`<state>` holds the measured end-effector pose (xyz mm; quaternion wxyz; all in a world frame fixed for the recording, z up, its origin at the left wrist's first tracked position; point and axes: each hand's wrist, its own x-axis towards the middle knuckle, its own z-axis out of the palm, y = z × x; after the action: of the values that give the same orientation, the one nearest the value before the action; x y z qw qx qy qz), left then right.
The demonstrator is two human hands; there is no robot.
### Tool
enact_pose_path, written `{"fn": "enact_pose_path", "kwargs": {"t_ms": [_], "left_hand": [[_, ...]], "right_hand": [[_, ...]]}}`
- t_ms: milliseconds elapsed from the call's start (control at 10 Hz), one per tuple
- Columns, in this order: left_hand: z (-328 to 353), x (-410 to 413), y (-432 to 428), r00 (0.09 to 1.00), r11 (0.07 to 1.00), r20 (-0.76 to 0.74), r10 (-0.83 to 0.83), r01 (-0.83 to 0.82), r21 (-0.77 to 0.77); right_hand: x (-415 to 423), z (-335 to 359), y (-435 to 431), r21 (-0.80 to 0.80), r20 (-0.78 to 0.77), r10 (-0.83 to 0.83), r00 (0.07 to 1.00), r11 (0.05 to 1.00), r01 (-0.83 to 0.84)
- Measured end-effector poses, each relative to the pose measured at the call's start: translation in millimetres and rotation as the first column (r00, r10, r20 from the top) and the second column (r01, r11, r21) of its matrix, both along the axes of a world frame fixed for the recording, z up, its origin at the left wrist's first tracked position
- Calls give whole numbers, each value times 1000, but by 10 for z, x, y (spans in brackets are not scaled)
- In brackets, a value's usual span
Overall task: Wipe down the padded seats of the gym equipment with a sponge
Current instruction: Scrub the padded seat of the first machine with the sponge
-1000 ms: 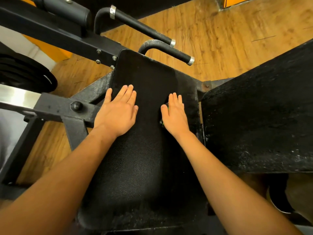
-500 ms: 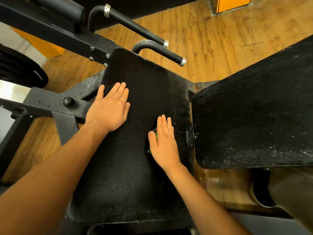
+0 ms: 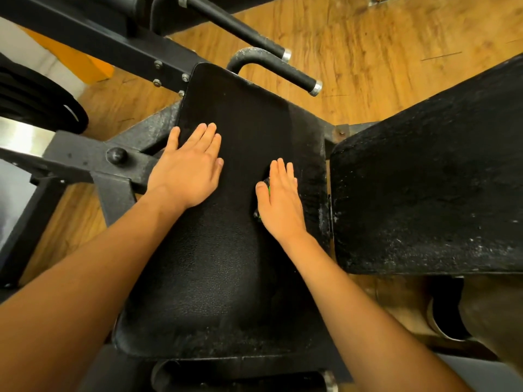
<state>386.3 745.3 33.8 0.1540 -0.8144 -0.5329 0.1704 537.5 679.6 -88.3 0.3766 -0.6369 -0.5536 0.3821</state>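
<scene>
A person wipes the black padded seat [image 3: 215, 278] of a gym machine. The right hand [image 3: 281, 202] lies flat with fingers straight, pressing down a sponge [image 3: 268, 190] that shows only as a green sliver by the thumb, near the seat's right edge. The left hand [image 3: 188, 171] rests flat and empty at upper left, apparently bracing. The wipe looks mid-stroke; next, the sponge likely must cover the speckled right margin, then the dusty pad [image 3: 424, 179] alongside.

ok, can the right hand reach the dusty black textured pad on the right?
Probably yes. Right hand, flat on the green sponge on the black padded seat, sits near the dusty pad; only a narrow gap between, nothing blocking.
</scene>
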Motion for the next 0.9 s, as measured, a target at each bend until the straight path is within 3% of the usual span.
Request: {"fn": "enact_pose_path", "kwargs": {"t_ms": [500,900], "left_hand": [[-4,-16,-1,1000,1000,-4,-23,23,3],[-1,-10,-18,1000,1000,-14,-25,25,3]], "right_hand": [[-220,-14,-1075,-60,24,37,999,998,-36],[-120,-26,-829,-57,12,62,998,996,-61]]}}
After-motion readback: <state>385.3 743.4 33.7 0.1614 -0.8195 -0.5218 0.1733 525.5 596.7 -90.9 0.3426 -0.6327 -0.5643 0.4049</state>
